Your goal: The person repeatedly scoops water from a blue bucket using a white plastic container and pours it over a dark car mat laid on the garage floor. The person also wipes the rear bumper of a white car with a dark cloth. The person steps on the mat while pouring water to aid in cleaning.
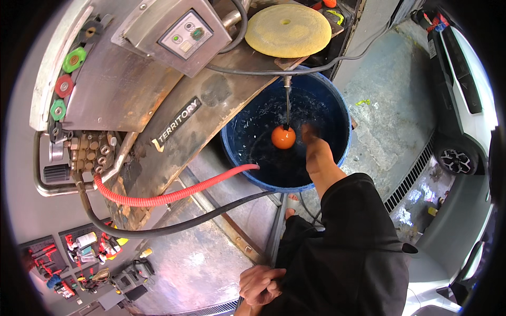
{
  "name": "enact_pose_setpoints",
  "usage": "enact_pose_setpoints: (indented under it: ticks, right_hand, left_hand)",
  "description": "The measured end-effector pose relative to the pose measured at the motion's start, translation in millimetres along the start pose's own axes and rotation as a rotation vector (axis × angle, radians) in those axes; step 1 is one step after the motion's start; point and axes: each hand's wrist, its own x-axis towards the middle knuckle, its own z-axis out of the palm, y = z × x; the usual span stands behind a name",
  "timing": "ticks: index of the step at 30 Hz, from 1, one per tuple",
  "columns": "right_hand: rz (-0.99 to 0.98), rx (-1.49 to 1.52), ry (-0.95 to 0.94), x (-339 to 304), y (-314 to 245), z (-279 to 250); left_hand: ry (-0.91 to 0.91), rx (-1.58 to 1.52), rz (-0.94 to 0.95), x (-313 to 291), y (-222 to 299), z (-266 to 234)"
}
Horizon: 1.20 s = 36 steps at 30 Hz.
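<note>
My right hand (308, 132) reaches down into a blue drum (227, 148) of dark water. Its fingers are lost in shadow, so I cannot tell what they do. Just left of it, apart or nearly so, is an orange float ball (283, 137) on a thin metal rod (288, 102) that comes down from the drum's far side. Near the lower edge, in front of my dark clothing, my left hand (259, 285) is closed in a loose fist with nothing seen in it. A ribbed red hose (174, 200) runs over the drum's near-left rim.
A metal machine housing with a control box (190, 34) and a brass pump block (94, 151) stands left. A black hose (174, 229) crosses below. A round yellow pad (287, 31) lies beyond the drum. A parked car (461, 89) is right; a tool board (45, 258) is lower left.
</note>
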Motion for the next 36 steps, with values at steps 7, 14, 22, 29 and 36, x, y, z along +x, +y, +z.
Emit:
enact_pose_setpoints:
  ticks: [7,14,22,29,36]
  right_hand:
    - [0.119,0.261,0.302,-87.5,-35.8,-81.8]
    - [-0.01,0.086,0.502,-175.6,-35.0,-157.0]
    - [-0.225,-0.026,0.606,-309.7,-50.6,-223.0]
    - [-0.388,-0.055,0.706,-453.2,-79.1,-276.4]
    - [-0.445,0.045,0.902,-612.8,-137.4,-312.2]
  left_hand:
    - [0.036,-0.059,0.062,6.2,-0.4,1.4]
    - [0.06,0.021,0.135,3.5,-5.2,-2.1]
    - [0.066,-0.203,0.081,-3.7,-12.0,-0.3]
    - [-0.052,-0.252,0.015,-6.6,-4.7,-20.2]
    - [-0.207,-0.335,0.066,-14.0,-2.8,-54.0]
